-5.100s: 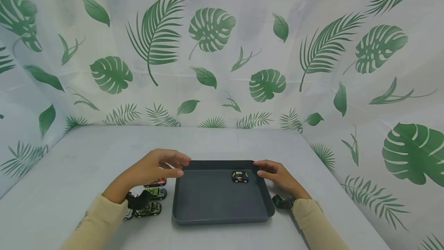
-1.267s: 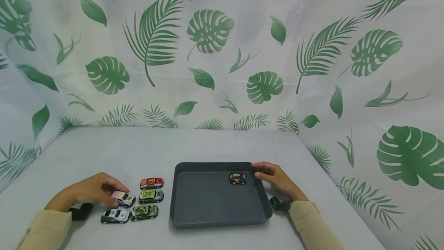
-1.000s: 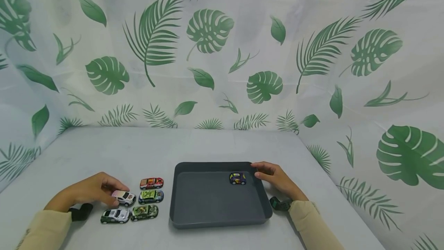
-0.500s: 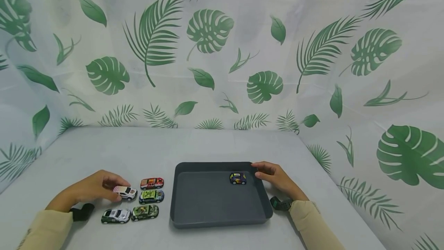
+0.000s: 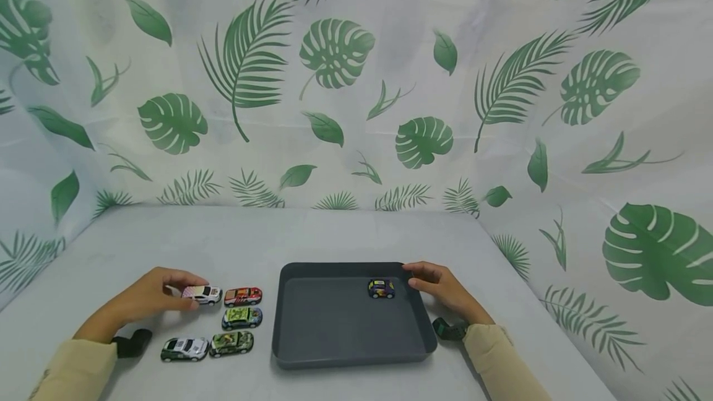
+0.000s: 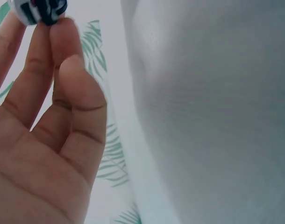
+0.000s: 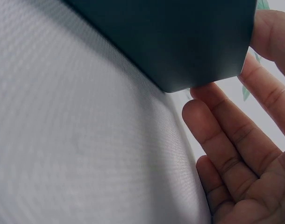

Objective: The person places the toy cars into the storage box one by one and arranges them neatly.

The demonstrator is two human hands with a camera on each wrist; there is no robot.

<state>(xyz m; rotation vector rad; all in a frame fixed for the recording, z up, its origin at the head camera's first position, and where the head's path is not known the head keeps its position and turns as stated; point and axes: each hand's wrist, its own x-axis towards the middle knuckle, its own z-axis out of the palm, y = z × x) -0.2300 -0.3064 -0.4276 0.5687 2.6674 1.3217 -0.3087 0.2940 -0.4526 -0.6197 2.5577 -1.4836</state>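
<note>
My left hand [image 5: 147, 294] pinches a white toy car [image 5: 203, 294] with pink markings between thumb and fingers. Just right of that car is a red toy car [image 5: 243, 296], nearly level with it. In the left wrist view, the held car's end [image 6: 44, 10] shows at the fingertips. My right hand [image 5: 442, 286] holds the far right corner of a dark grey tray [image 5: 356, 364]; in the right wrist view its thumb is at the rim and its fingers are against the outer wall [image 7: 180, 42]. A purple-and-yellow toy car [image 5: 381, 289] sits inside the tray near that hand.
A green-and-blue toy car [image 5: 242, 318], a camouflage-green car [image 5: 231, 343] and a white-and-green car [image 5: 185, 349] stand on the white table [image 5: 312, 234], left of the tray. A leaf-print cloth [image 5: 334, 110] hangs behind and at the sides.
My left hand, over the tray's far left corner five seconds ago, moved left to the white car, and then shifted it away from me to beside the red car. My right hand stays at the tray.
</note>
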